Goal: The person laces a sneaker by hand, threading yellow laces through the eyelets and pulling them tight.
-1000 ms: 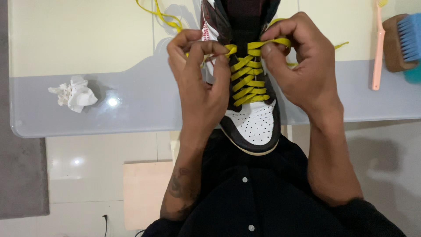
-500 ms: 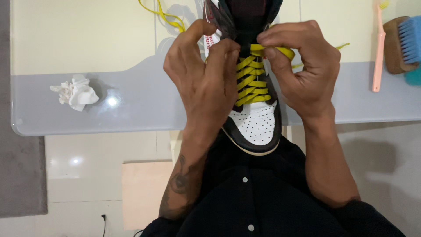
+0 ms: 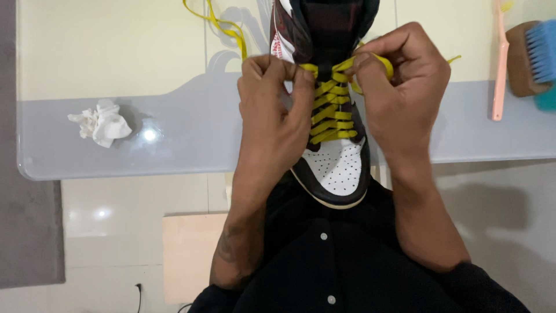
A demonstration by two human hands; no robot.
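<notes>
At the near edge of a pale bench (image 3: 116,58), seen from above, a high-top shoe (image 3: 336,165) stands with its white perforated toe pointing toward the person's dark shirt and its dark collar pointing away. Yellow laces (image 3: 330,110) cross in neat rows up the front of the shoe. The left hand (image 3: 272,116) is closed in a pinch on the lace end at the top left eyelet, thumb and forefinger pressed together. The right hand (image 3: 399,93) is closed on the other lace end, which loops over its forefinger beside the top right eyelet. Both hands rest against the sides of the shoe. Loose lace trails away over the bench behind the left hand. To do this step well, it seems wise to keep the lace flat and untwisted, pull both ends evenly, and steady the shoe so it does not tip. Well apart to the left lies a crumpled white tissue (image 3: 99,123). Far to the right lie a pink toothbrush (image 3: 498,69) and a wooden brush with blue bristles (image 3: 533,55).
</notes>
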